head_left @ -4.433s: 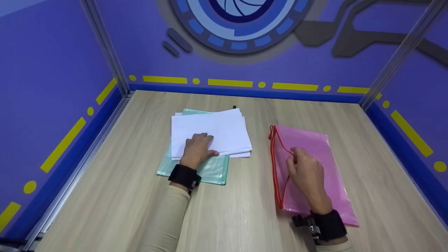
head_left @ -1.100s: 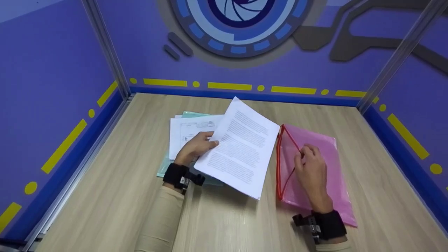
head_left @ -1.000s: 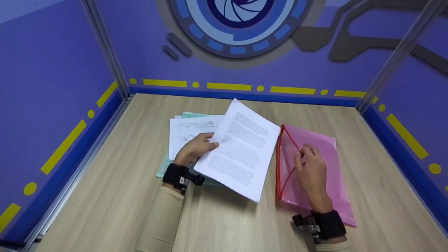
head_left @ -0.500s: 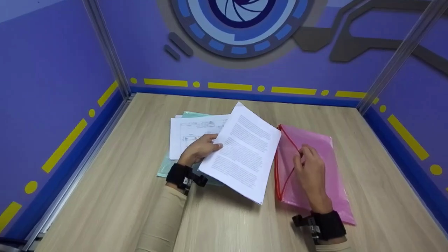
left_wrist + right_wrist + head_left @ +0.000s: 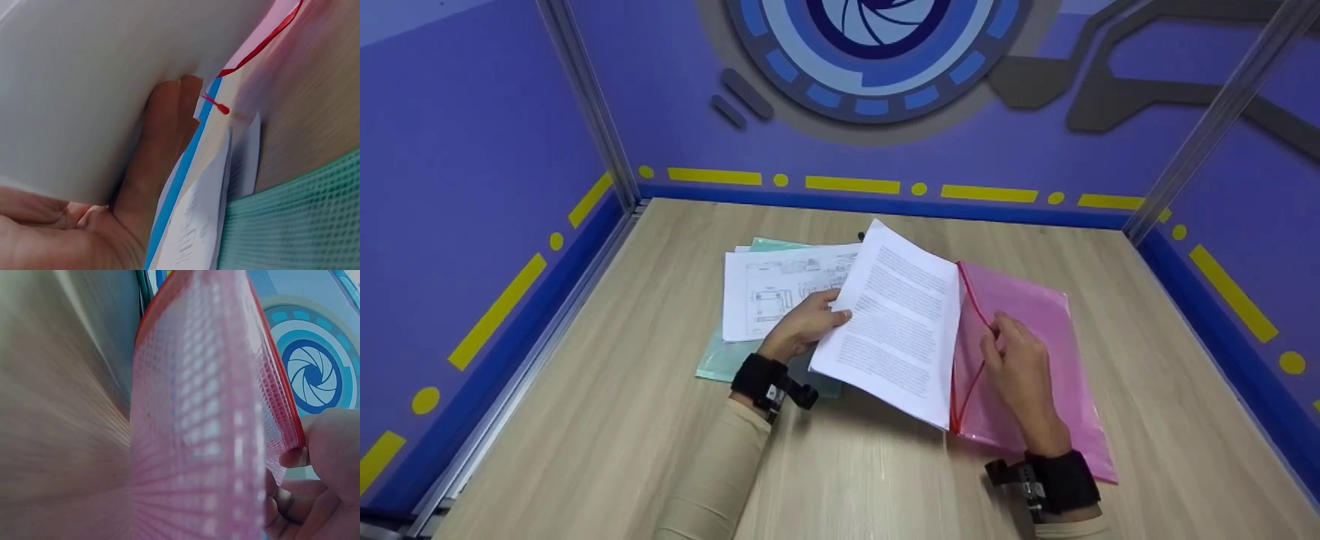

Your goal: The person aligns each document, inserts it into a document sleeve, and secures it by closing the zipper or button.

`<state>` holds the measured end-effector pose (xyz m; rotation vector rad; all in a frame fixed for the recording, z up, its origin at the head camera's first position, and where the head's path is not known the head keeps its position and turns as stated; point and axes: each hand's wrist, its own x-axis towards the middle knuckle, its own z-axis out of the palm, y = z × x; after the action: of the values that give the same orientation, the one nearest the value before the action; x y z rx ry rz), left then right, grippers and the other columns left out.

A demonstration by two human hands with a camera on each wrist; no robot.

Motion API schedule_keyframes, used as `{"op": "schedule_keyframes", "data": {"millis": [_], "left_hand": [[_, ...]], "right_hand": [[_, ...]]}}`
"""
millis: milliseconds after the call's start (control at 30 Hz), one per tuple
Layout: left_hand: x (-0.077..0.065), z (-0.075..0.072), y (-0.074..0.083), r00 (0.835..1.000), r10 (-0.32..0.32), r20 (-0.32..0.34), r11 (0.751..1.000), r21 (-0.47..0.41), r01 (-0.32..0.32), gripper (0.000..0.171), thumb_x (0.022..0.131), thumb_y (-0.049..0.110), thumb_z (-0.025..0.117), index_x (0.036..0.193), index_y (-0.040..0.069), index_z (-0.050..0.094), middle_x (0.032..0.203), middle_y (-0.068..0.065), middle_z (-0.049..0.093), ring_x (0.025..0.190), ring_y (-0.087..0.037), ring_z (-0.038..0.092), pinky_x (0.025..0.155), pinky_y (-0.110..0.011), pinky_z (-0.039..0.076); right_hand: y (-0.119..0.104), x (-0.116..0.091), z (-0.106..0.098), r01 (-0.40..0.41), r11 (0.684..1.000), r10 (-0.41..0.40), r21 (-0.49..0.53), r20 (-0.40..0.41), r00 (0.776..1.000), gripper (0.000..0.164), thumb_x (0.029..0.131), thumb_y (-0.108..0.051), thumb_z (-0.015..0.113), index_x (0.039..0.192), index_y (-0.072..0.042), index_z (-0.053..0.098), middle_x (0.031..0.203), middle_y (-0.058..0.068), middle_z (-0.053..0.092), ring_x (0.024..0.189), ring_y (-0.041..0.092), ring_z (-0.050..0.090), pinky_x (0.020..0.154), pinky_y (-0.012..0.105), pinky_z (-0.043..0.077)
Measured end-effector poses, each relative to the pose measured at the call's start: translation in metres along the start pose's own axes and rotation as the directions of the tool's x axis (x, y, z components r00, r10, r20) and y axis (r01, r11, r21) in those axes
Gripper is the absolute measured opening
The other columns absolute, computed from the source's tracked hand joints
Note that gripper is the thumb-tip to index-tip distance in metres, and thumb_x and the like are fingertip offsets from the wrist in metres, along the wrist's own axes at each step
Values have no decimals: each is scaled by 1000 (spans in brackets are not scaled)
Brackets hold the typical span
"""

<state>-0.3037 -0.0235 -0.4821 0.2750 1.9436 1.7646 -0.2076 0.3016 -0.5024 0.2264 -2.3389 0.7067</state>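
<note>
My left hand (image 5: 804, 327) holds a sheaf of printed paper (image 5: 894, 322) by its left edge, thumb on top and fingers underneath. The sheaf is tilted above the table. Its right edge meets the mouth of a pink mesh zip pouch (image 5: 1069, 397); whether it is inside cannot be told. With thumb and fingers my right hand (image 5: 1021, 367) pinches the pouch's red zip edge (image 5: 976, 301) and lifts the upper layer. In the right wrist view the pouch (image 5: 197, 410) gapes between its two red edges. A red zip pull (image 5: 223, 108) shows in the left wrist view.
Left of the sheaf lie more papers (image 5: 742, 300) with printed diagrams, on top of a green mesh pouch (image 5: 727, 360). A small dark object (image 5: 861, 236) peeks out behind them. Purple panels (image 5: 840, 150) border the wooden table (image 5: 607, 420).
My left hand has picked the top sheaf off the stack, uncovering the diagrams, and carried it right to the pink pouch's mouth. My right hand still pinches the pouch's edge, nearly in place.
</note>
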Motion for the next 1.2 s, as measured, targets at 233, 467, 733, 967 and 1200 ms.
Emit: {"op": "schedule_keyframes", "data": {"millis": [233, 467, 733, 967, 1200], "left_hand": [[4, 10, -4, 1000, 1, -11, 1000, -15, -1, 40, 110, 6, 52, 150, 6, 57, 113, -14, 76, 92, -26, 77, 72, -33, 62], [5, 19, -5, 999, -18, 37, 1000, 9, 18, 44, 108, 3, 52, 152, 8, 53, 117, -12, 75, 97, -27, 76, 77, -35, 62], [6, 24, -8, 992, -28, 126, 1000, 13, 26, 53, 106, -2, 51, 157, 9, 46, 124, -12, 72, 104, -28, 74, 83, -38, 61], [6, 32, -9, 980, -11, 198, 999, -38, 19, 55, 106, -4, 48, 159, 10, 41, 129, -12, 70, 110, -30, 72, 89, -42, 60], [7, 31, -10, 971, 40, 234, 998, -48, -30, 54, 103, -7, 47, 156, 5, 43, 130, -14, 69, 112, -32, 72, 91, -43, 60]], "right_hand": [[1, -1, 2, 62, 998, -62, 5, -9, 998, 13, 93, 8, 68, 90, -2, 61, 74, 7, 56, 59, 13, 45, 52, 29, 38], [0, 0, 2, 31, 1000, -31, 5, 11, 999, 10, 95, 5, 69, 92, -2, 62, 76, 5, 56, 59, 13, 46, 52, 28, 38], [0, -1, 4, 35, 999, -35, 3, -11, 999, 10, 95, 5, 69, 92, -2, 62, 75, 6, 56, 60, 13, 44, 53, 28, 37], [0, -1, 5, 59, 998, -58, 13, -26, 998, 12, 95, 5, 70, 91, 0, 61, 76, 9, 57, 61, 13, 45, 53, 29, 38], [0, 0, 7, 72, 997, -71, 29, -57, 996, 5, 94, 5, 68, 94, 1, 65, 80, 9, 61, 60, 14, 49, 53, 31, 43]]}}
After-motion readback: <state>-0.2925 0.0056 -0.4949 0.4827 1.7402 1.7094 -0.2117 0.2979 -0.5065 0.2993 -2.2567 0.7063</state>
